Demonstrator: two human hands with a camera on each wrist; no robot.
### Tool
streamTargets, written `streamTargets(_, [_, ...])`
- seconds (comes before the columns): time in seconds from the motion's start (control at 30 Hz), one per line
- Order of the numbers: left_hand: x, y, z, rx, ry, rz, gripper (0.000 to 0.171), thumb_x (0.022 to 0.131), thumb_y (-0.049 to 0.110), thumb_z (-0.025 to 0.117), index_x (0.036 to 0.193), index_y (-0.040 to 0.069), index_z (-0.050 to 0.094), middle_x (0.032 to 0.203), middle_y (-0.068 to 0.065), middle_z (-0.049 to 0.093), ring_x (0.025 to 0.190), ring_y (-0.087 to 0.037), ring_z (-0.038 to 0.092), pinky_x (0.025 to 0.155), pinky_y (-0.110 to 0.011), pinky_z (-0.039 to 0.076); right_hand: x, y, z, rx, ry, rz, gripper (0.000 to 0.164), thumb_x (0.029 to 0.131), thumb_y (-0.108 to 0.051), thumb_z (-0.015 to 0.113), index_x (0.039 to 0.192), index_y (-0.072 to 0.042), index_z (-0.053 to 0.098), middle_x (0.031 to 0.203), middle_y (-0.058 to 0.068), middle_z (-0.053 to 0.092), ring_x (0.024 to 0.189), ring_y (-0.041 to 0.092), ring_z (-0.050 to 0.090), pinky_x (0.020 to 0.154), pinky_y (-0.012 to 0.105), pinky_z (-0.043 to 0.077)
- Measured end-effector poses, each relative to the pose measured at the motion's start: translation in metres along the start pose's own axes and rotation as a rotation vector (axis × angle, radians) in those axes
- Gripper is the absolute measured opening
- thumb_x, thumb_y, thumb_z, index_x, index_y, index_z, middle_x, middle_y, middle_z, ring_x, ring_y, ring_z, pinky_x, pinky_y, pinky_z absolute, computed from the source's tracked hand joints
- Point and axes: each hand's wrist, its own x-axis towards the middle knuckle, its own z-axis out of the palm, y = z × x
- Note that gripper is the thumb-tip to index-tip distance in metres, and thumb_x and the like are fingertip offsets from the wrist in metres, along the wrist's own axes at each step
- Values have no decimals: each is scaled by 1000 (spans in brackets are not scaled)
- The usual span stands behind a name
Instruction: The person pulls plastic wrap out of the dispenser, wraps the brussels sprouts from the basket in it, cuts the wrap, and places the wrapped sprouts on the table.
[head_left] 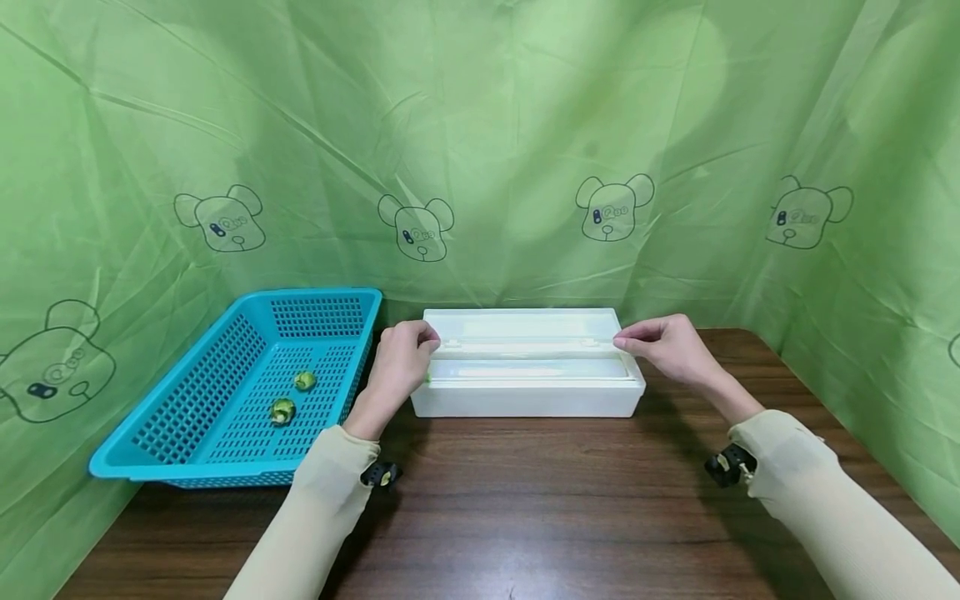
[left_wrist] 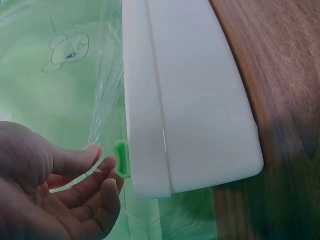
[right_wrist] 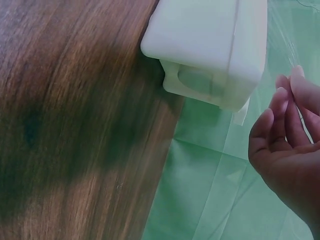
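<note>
A white cling film dispenser (head_left: 528, 402) lies lengthwise on the table with its lid (head_left: 521, 321) raised at the back. Thin clear cling film (left_wrist: 103, 92) stretches along it, gathered at both ends. At the left end, my left hand (head_left: 399, 360) pinches one corner between thumb and fingertips. My right hand (head_left: 672, 348) pinches the other corner beyond the right end. A small green tab (left_wrist: 121, 160) sticks out of the dispenser close to the left fingertips. In the right wrist view, the film (right_wrist: 286, 37) runs into the pinch as fine creased strands.
A blue plastic basket (head_left: 120, 463) stands left of the dispenser, beside the left forearm. Inside are two small green Brussels sprouts (head_left: 282, 412). Green sheeting (head_left: 517, 150) hangs behind and at both sides of the brown wooden table (head_left: 525, 500).
</note>
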Motion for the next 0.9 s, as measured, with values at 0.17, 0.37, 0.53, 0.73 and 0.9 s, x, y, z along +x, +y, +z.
streamTargets(0.17, [2,2,-1,4,18,4,13,103,8,66,95,4,76,92,-10,73,82,-28,65,75,-44,55,1,-1,-2,15,11,12,26,96,-25,81,110,-3,81,101,9,79,90,11,70,75,22,54])
streamTargets(0.37, [3,5,-5,-4,23,-7,13,104,9,65,98,4,76,94,-11,73,83,-28,64,75,-44,54,2,-7,-7,25,10,34,29,97,-28,80,112,-4,81,104,10,79,94,14,70,77,23,54])
streamTargets(0.53, [6,8,-9,-22,39,-8,13,104,11,66,99,4,76,95,-11,73,83,-29,64,76,-44,54,3,-12,-12,28,10,45,31,97,-31,80,113,-5,81,104,10,79,96,17,70,78,24,54])
streamTargets(0.73, [10,9,-14,-45,49,9,13,104,11,67,102,4,78,96,-11,74,84,-28,65,77,-44,54,5,-17,-16,42,6,45,35,97,-33,79,116,-4,80,107,9,78,97,15,69,80,26,54])
streamTargets(0.9, [11,11,-19,-81,51,4,12,103,10,68,103,3,78,95,-12,74,84,-29,64,76,-44,53,7,-19,-20,32,10,34,36,97,-33,79,117,-3,79,111,10,78,98,12,68,81,25,54])
